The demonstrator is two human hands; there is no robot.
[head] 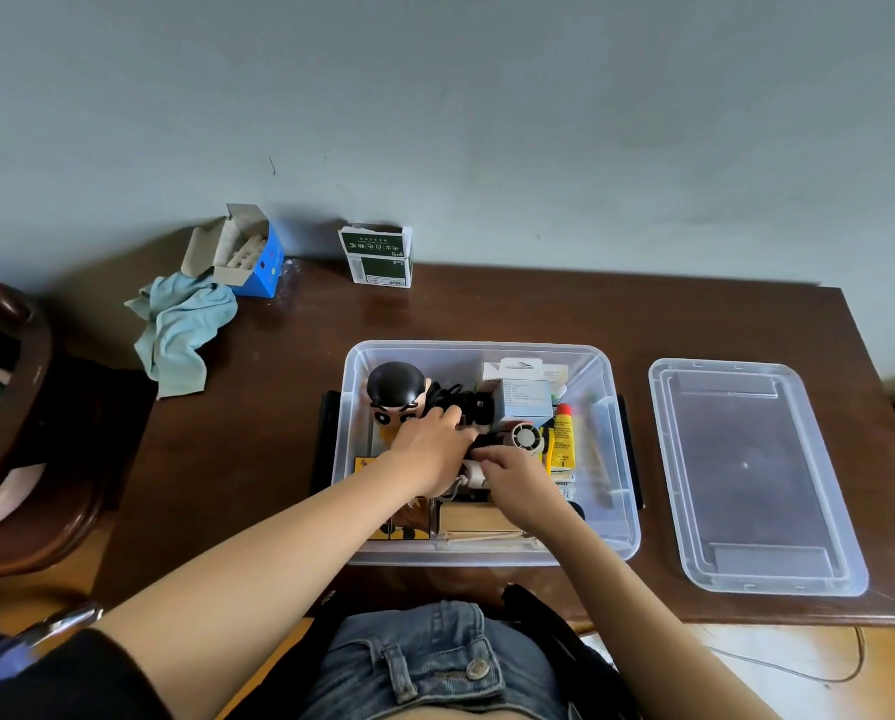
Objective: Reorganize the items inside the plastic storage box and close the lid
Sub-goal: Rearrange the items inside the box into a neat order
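A clear plastic storage box (623,491) stands open on the brown table, with its lid (757,475) lying flat to its right. Inside are a cartoon figure with black hair (396,389), a black cable bundle (455,400), a white carton (525,392), a small round fan (525,438), a yellow tube with a red cap (563,439) and a wooden box (474,517). My left hand (429,449) reaches into the box's middle, fingers curled on the black cable bundle. My right hand (518,475) sits just beside it, fingertips on a black item by the fan; its grip is hidden.
At the table's back left stand an open blue cardboard box (250,254) and a crumpled light-blue cloth (182,330). A green and white carton (377,257) stands against the wall. A dark wooden chair (29,423) is at the left.
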